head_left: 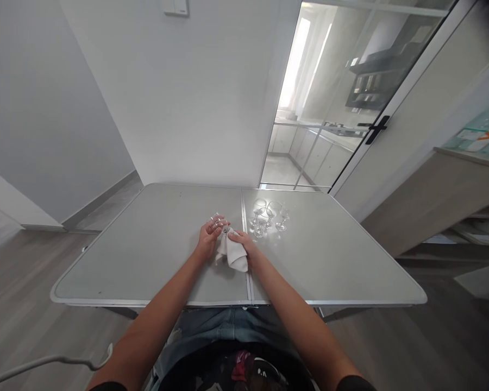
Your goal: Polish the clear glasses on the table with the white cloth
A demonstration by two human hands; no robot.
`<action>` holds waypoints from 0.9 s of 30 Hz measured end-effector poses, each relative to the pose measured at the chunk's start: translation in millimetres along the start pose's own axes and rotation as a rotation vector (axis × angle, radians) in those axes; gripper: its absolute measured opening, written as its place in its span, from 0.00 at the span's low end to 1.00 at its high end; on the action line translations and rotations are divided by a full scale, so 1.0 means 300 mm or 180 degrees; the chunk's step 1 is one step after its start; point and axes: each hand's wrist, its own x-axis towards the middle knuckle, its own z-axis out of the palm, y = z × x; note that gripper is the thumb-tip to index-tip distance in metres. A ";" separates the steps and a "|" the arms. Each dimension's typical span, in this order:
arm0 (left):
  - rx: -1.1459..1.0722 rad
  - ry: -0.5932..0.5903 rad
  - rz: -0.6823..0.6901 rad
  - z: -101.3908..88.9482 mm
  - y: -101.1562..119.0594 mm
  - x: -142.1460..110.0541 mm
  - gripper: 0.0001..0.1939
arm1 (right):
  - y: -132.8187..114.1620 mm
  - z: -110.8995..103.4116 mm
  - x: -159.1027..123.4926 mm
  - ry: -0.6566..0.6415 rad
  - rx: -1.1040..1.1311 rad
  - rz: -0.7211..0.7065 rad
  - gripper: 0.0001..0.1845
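Observation:
My left hand (207, 237) is closed round a clear stemmed glass (218, 221), which tilts over the left half of the folding table. A white cloth (234, 254) hangs from my right hand (246, 244), whose fingers pinch it against the stem end of that glass. Part of the glass is hidden by my fingers and the cloth. Just beyond my right hand, several more clear stemmed glasses (270, 210) stand close together on the table. Their outlines overlap, so some edges are hard to make out.
The pale folding table (334, 260) has a metal rim and a centre seam. A white wall (195, 119) rises behind it. To the right are a glazed door with a black handle (377, 130) and a wooden shelf (468, 168) bearing plastic bottles (483, 133).

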 end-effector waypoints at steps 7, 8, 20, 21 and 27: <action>0.0007 -0.0003 0.0043 0.001 -0.005 0.005 0.33 | 0.004 -0.002 0.000 0.0164 -0.0191 -0.0234 0.19; 0.0023 0.0015 0.0063 -0.002 -0.005 0.005 0.32 | 0.006 0.003 -0.003 0.0329 -0.0601 -0.0502 0.18; 0.0064 0.0076 0.0085 0.001 -0.003 0.002 0.31 | 0.015 0.000 0.004 0.0142 -0.0365 -0.0265 0.19; 0.0058 0.0055 0.0082 0.002 -0.005 0.003 0.31 | 0.015 -0.005 0.006 0.0021 -0.0022 -0.0056 0.20; 0.0068 -0.0009 0.0071 0.011 0.001 0.000 0.33 | 0.024 -0.011 0.013 0.0087 0.0439 0.0049 0.20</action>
